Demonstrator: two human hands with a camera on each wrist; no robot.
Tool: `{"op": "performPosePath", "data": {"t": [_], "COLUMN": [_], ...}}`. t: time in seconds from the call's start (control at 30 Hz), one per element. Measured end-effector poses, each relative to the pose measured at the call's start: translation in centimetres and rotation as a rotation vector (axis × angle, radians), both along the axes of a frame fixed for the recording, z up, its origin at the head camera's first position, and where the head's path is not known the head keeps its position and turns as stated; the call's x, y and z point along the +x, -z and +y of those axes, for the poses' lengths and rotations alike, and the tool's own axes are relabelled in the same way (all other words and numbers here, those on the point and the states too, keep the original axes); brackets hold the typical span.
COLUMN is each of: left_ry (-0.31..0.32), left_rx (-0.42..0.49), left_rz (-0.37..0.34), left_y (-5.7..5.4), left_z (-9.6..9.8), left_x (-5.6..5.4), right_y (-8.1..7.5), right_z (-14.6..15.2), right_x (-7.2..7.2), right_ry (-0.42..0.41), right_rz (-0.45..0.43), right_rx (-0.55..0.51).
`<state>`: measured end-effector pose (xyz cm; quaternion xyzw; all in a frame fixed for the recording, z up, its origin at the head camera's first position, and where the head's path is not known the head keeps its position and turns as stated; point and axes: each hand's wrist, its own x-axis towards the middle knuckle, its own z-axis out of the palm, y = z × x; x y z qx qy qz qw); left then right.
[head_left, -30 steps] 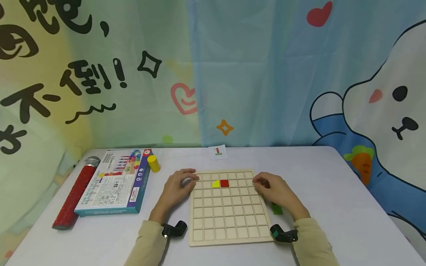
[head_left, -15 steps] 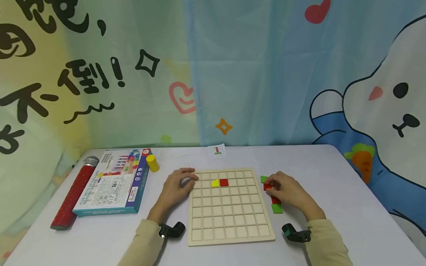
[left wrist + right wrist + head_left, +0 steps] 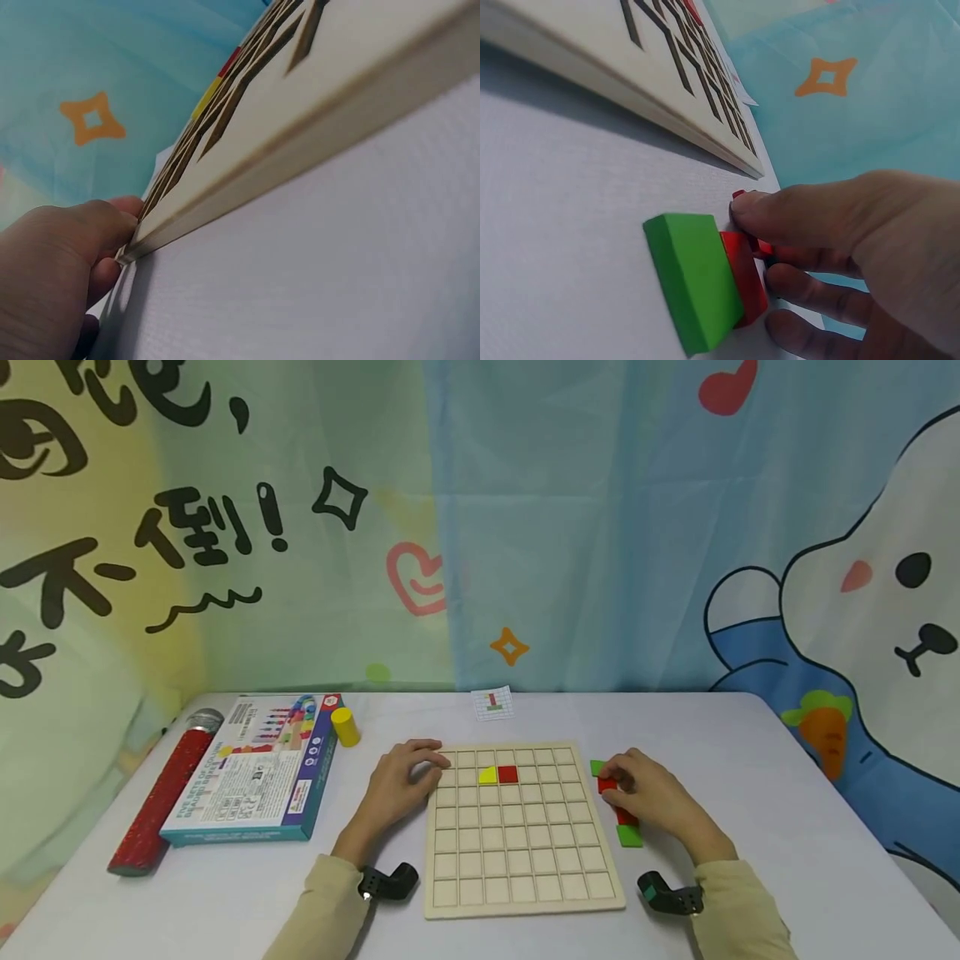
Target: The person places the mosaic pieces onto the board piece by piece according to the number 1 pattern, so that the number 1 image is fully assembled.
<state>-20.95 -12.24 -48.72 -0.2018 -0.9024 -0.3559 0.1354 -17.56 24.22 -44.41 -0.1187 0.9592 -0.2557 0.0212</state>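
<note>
A pale wooden grid board [image 3: 483, 865] lies flat on the table, with a yellow tile [image 3: 487, 775] and a red tile [image 3: 507, 774] side by side in its second row. My left hand [image 3: 400, 779] grips the board's far left edge between thumb and fingers. Beyond the right edge, a short column of tiles lies on the table. There my right hand [image 3: 647, 789] pinches a red tile [image 3: 606, 784], partly hidden by the fingers. Above it shows a green tile [image 3: 597, 767]. Nearer me are another red tile [image 3: 744, 281] and a thick green tile [image 3: 694, 277].
At the left lie a flat printed box [image 3: 255, 768] and a red tube [image 3: 168, 797] with a silvery end. A yellow cylinder [image 3: 346, 727] stands by the box's far corner. Behind the board is a small grid card [image 3: 492, 702] with a red and green figure.
My right hand has left the board's right edge and shifted right to the tile column, uncovering more tiles. It has stayed there over the last half second. My left hand keeps its place.
</note>
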Motion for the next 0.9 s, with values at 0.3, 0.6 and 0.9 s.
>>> {"op": "performPosePath", "data": {"t": [0.3, 0.6, 0.9], "left_ry": [0.011, 0.003, -0.005], "left_rx": [-0.002, 0.003, 0.0], "left_rz": [0.008, -0.014, -0.009], "left_y": [-0.13, -0.27, -0.06], "left_z": [0.01, 0.1, 0.12], "left_x": [0.1, 0.29, 0.19], "right_y": [-0.08, -0.05, 0.3], "right_z": [0.0, 0.1, -0.27], "right_x": [0.16, 0.12, 0.16], "right_ry": [0.02, 0.044, 0.031], "right_rz": [-0.02, -0.007, 0.039], "right_rx": [0.026, 0.043, -0.048]}}
